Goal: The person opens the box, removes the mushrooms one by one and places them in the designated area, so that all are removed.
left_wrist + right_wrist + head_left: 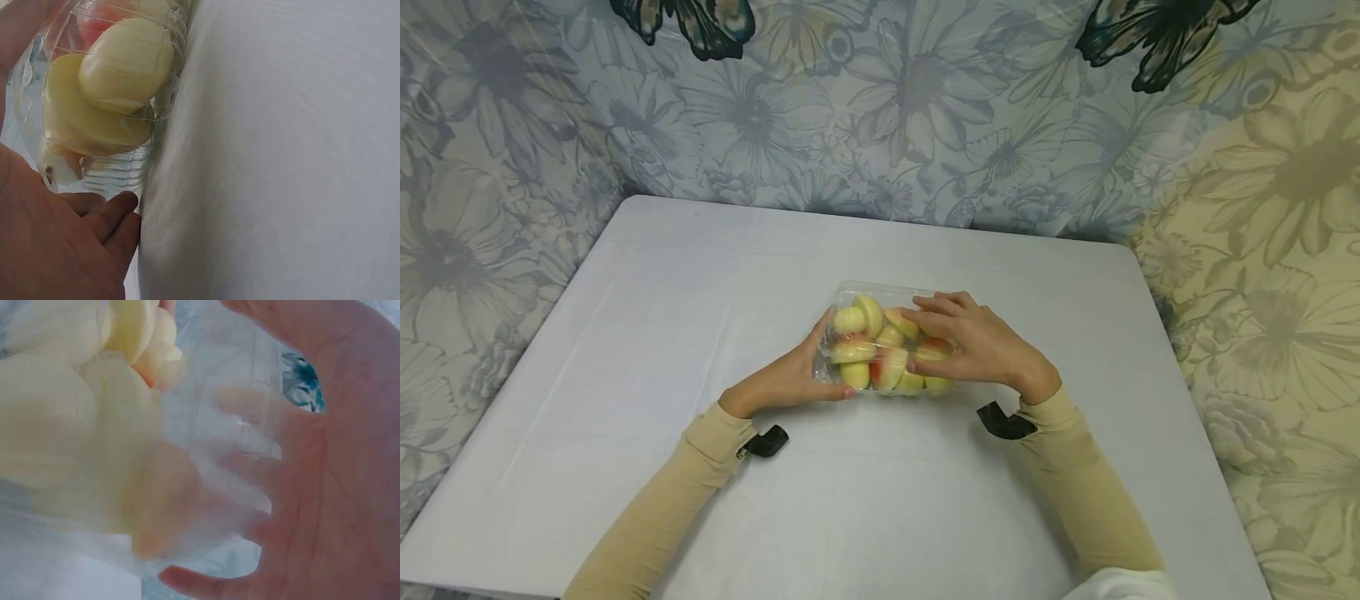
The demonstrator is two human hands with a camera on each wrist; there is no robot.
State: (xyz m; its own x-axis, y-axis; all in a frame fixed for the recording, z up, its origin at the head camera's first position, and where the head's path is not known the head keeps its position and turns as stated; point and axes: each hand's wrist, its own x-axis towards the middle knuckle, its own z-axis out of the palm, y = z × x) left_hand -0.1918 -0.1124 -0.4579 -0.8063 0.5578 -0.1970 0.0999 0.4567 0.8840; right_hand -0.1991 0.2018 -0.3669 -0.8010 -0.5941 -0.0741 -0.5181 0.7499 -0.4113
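Note:
A clear plastic container [880, 292] with several pale yellow, red-tinged fruit pieces [887, 367], which look like apple, sits mid-table. My left hand [786, 371] grips its left end, with the thumb along the near side. In the left wrist view, fingertips [115, 215] reach to the container's lower edge by the tabletop. Over the right part of the top my right hand [973, 342] rests with spread fingers. Through the clear plastic its fingers show blurred in the right wrist view, so their exact contact is hard to see.
A white cloth-covered table [760, 258] lies beneath the container. Flowered fabric [917, 108] stands behind it and at both sides. Each wrist carries a black strap-on device, seen at the left cuff [766, 442] and the right cuff [1003, 422].

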